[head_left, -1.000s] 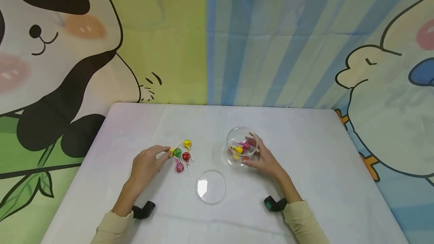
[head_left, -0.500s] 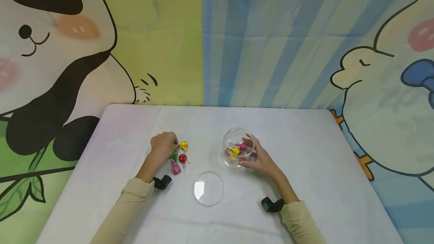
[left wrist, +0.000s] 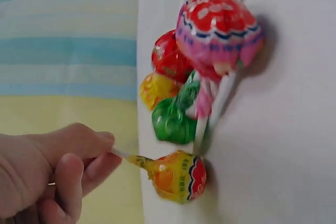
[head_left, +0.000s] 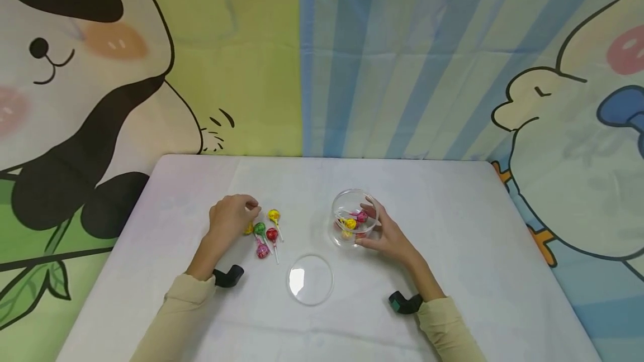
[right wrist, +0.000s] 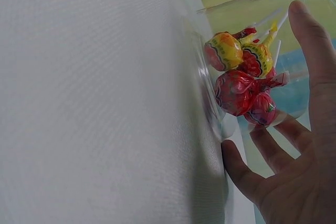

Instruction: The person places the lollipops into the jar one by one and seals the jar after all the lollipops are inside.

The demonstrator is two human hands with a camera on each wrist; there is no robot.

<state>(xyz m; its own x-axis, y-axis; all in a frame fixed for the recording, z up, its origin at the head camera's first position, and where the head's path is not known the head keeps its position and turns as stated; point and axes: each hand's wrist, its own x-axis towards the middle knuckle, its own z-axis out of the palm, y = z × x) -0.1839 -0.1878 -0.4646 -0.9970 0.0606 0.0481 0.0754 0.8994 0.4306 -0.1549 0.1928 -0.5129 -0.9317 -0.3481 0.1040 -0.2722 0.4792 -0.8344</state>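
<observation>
My left hand [head_left: 232, 218] pinches the white stick of a yellow lollipop [left wrist: 179, 177], its wrapped head hanging close to the table in the left wrist view. Beside it lie a green lollipop [head_left: 259, 229], a red lollipop [head_left: 272, 234], a pink lollipop [head_left: 263, 251] and another yellow lollipop [head_left: 274, 215]. My right hand [head_left: 384, 230] grips the side of a clear round jar [head_left: 347, 199], thumb and fingers spread around its wall. Inside the jar are several lollipops [right wrist: 241, 77] in yellow, red and pink wrappers, heads down near the base.
A clear round lid [head_left: 310, 280] lies flat on the white-covered table [head_left: 427, 200], between the hands and nearer the front. Behind the table's far edge hangs a cartoon-printed cloth [head_left: 392, 60]. Each wrist wears a black camera mount [head_left: 228, 276].
My left hand first reaches inward over the loose lollipops, then draws back a little to the left with the yellow lollipop by its stick. The right hand and jar stay in place.
</observation>
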